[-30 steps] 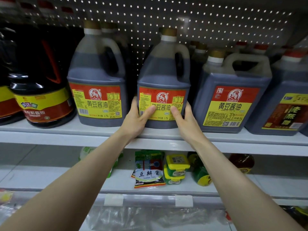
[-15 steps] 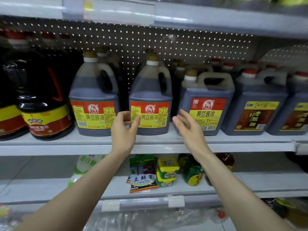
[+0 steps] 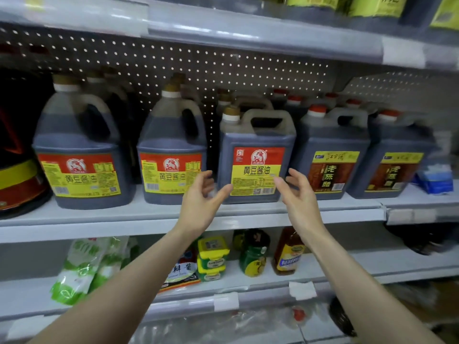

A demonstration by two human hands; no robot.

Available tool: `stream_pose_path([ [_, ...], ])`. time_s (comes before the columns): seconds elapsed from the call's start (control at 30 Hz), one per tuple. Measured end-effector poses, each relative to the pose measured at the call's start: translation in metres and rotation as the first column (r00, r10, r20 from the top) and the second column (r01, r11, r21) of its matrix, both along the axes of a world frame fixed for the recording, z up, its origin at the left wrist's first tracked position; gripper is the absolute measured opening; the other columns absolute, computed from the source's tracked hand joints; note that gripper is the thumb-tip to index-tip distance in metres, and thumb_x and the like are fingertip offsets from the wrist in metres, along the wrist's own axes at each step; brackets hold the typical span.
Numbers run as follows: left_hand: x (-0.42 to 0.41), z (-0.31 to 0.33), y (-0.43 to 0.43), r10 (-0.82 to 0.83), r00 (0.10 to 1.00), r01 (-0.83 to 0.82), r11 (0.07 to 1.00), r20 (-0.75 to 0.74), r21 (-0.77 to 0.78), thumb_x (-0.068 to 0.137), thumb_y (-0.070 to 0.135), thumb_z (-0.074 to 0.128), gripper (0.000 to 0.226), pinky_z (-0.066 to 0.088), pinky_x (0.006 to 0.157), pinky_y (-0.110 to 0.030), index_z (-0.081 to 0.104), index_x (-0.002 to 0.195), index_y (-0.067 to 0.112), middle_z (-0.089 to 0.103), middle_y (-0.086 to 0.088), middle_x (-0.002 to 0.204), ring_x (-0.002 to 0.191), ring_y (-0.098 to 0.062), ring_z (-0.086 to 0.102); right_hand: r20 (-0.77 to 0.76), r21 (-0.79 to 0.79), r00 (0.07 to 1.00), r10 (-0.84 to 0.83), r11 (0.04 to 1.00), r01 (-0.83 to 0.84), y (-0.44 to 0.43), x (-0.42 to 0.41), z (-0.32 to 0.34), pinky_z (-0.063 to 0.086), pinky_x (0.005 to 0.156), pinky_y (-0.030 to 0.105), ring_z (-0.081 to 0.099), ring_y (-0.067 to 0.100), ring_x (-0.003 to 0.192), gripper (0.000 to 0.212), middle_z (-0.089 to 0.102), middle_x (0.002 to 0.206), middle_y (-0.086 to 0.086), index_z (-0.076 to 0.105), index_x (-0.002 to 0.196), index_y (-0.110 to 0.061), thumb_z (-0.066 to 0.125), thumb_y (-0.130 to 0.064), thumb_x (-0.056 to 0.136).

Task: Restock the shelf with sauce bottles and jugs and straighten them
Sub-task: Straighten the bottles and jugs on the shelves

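Note:
A row of dark soy sauce jugs stands on the middle shelf (image 3: 149,219). Two round-shouldered jugs with red and yellow labels, one on the left (image 3: 79,155) and one beside it (image 3: 171,157), stand upright. A square jug (image 3: 257,155) with a top handle stands to their right. My left hand (image 3: 202,197) and my right hand (image 3: 298,194) hover open on either side of the square jug's lower front, fingers relaxed, holding nothing. Whether the fingertips touch the jug I cannot tell.
Two vinegar jugs with brown labels, one nearer (image 3: 332,155) and one further right (image 3: 395,157), stand right of the square jug. A large dark oil bottle (image 3: 17,175) is at far left. The lower shelf holds green pouches (image 3: 82,266), small jars (image 3: 253,256) and an amber bottle (image 3: 288,252). More jugs stand behind the front row.
Both hands let go of the second round jug and moved right; they are now on either side of the square jug. The view shifted rightward and up.

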State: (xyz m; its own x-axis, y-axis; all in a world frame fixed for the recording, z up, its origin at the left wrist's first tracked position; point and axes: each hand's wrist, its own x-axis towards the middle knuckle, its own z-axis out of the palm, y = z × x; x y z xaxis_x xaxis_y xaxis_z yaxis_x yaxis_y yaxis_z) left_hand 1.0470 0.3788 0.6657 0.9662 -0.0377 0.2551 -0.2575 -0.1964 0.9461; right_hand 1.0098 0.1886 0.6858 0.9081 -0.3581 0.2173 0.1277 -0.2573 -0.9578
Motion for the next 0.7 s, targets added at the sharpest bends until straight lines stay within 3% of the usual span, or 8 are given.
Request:
stream_pose_path([
  [0.17,0.015,-0.004,-0.030,-0.038,0.999,0.038,0.999,-0.017,-0.021,0.080,0.047,0.070,0.089,0.035,0.113,-0.035,0.023,0.151,0.021,0.041,0.003,0.149,0.135,-0.012,0.040,-0.025,0.000,0.991,0.131,0.991,-0.131,-0.025,0.024,-0.007,0.034,0.101,0.024,0.038,0.007,0.129,0.070,0.035,0.152,0.000,0.022,0.152,-0.022,0.057,-0.038,0.094],
  [0.27,0.026,-0.008,-0.042,-0.021,1.000,0.021,1.000,-0.005,-0.007,0.071,0.065,0.070,0.095,0.043,0.107,-0.039,0.029,0.148,0.027,0.054,0.011,0.136,0.123,-0.007,0.053,-0.028,-0.018,0.982,0.187,0.982,-0.188,-0.033,0.042,-0.014,0.033,0.114,0.038,0.037,0.011,0.137,0.086,0.036,0.153,-0.005,0.019,0.153,-0.028,0.060,-0.058,0.084],
  [0.33,0.033,-0.011,-0.048,-0.016,1.000,0.016,1.000,-0.009,-0.024,0.073,0.062,0.068,0.089,0.044,0.105,-0.039,0.032,0.145,0.026,0.059,0.012,0.130,0.118,-0.005,0.056,-0.038,-0.036,0.974,0.223,0.974,-0.224,-0.039,0.054,-0.022,0.034,0.113,0.044,0.040,0.012,0.136,0.091,0.042,0.149,-0.009,0.020,0.152,-0.031,0.058,-0.068,0.078],
  [0.4,0.037,-0.012,-0.052,-0.009,1.000,0.009,0.999,-0.011,-0.041,0.077,0.053,0.065,0.079,0.046,0.103,-0.033,0.033,0.144,0.024,0.060,0.011,0.128,0.114,-0.001,0.058,-0.036,-0.049,0.964,0.262,0.963,-0.264,-0.043,0.064,-0.026,0.034,0.113,0.043,0.042,0.011,0.134,0.080,0.044,0.147,-0.010,0.021,0.151,-0.030,0.056,-0.061,0.085],
  [0.53,0.046,-0.016,-0.060,-0.011,1.000,0.010,0.999,-0.013,-0.036,0.090,0.033,0.059,0.061,0.048,0.088,-0.009,0.031,0.143,0.019,0.060,0.013,0.124,0.104,0.011,0.058,-0.044,-0.039,0.953,0.299,0.953,-0.300,-0.049,0.079,-0.031,0.035,0.113,0.042,0.044,0.012,0.132,0.087,0.047,0.144,-0.010,0.023,0.151,-0.029,0.053,-0.065,0.078],
  [0.7,0.049,-0.023,-0.064,0.032,0.999,-0.033,0.999,-0.016,-0.043,0.092,0.029,0.059,0.057,0.048,0.083,-0.008,0.033,0.141,0.016,0.061,0.011,0.122,0.104,0.008,0.060,-0.022,-0.031,0.956,0.293,0.956,-0.293,-0.053,0.087,-0.042,0.034,0.113,0.041,0.044,0.012,0.132,0.083,0.047,0.144,-0.009,0.025,0.150,-0.028,0.054,-0.063,0.081],
])
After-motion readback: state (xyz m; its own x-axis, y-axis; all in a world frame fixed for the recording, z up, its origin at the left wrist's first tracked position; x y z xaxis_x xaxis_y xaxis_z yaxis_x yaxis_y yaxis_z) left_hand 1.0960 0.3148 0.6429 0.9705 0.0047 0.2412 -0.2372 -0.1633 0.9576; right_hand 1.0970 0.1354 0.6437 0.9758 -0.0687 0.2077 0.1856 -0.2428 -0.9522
